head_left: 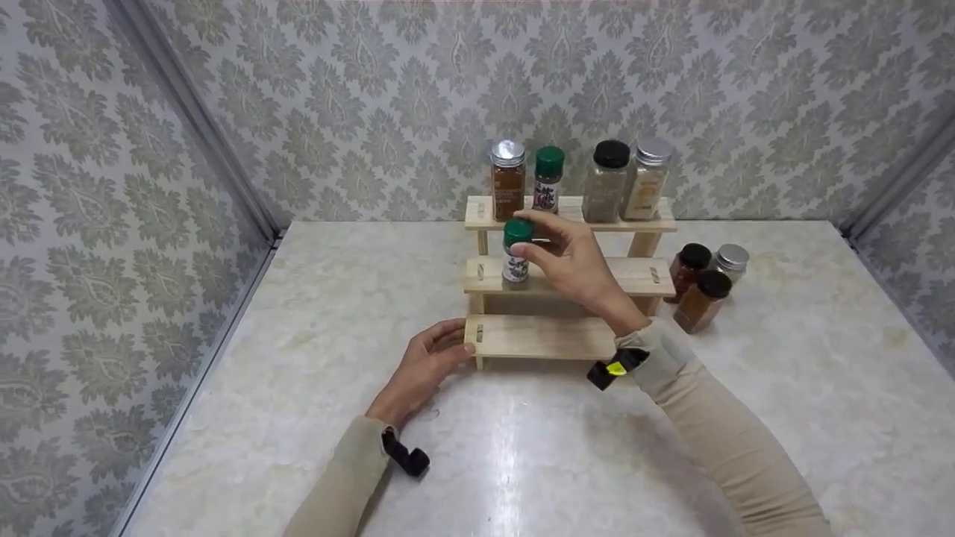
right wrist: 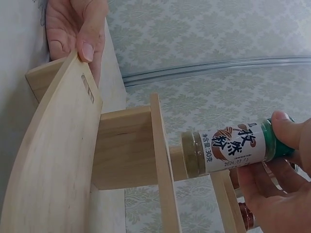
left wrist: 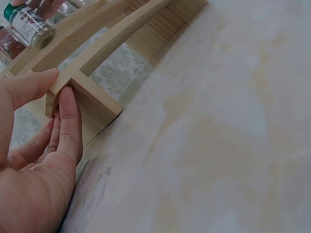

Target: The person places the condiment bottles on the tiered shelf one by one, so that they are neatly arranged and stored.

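Right hand (head_left: 574,261): grip pinching a small clear jar with a green cap and white label (head_left: 515,267), thumb and fingers about the cap. Jar upright at the left end of the middle shelf (head_left: 642,277) of a pale wooden three-step rack (head_left: 548,347); whether its base touched the wood, I could not tell. Left hand (head_left: 429,362): grip clasping the left end of the bottom shelf.

From the head view, the left fingers were partly lost behind the board; the left wrist view showed the thumb above and fingers beneath. That view cut off part of the green cap at its upper corner. Only the right wrist view gave the label's large dark characters and the brown powder clearly; there the right hand ran out of frame.

Top shelf (head_left: 481,212): silver-lidded red-brown jar (head_left: 508,185), second green-capped jar (head_left: 548,179), black-lidded greyish jar (head_left: 606,185), silver-lidded pale jar (head_left: 646,183). The second green-capped jar's foot was hard to make out behind the right hand.

On the counter (head_left: 336,298), right of the rack: black-lidded dark red jar (head_left: 683,274), black-lidded orange-brown jar (head_left: 698,307), and another silver-lidded jar (head_left: 731,259), its body mostly hidden. The right wrist and sleeve (head_left: 731,432) covered the bottom shelf's right end.
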The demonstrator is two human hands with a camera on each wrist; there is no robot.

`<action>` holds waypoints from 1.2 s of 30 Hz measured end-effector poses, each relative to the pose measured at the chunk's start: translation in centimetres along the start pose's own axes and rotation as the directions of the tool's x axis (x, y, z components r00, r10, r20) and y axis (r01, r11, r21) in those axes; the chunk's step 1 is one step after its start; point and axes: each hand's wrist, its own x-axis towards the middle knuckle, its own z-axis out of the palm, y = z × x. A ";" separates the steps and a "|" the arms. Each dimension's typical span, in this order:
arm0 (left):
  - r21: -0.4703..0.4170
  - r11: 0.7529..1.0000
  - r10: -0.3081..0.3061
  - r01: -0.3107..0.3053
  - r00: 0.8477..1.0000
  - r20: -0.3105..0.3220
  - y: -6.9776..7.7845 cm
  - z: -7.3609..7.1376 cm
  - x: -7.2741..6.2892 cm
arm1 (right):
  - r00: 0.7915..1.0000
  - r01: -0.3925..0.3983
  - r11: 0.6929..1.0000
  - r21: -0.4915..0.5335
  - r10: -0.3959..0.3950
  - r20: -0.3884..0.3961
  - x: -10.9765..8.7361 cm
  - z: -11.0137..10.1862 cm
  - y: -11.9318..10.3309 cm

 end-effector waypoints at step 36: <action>0.003 1.000 -0.013 0.013 1.000 0.006 0.1 0.0 0.1 | 0.998 -0.006 1.000 -0.022 0.004 -0.067 0.7 0.5 1.3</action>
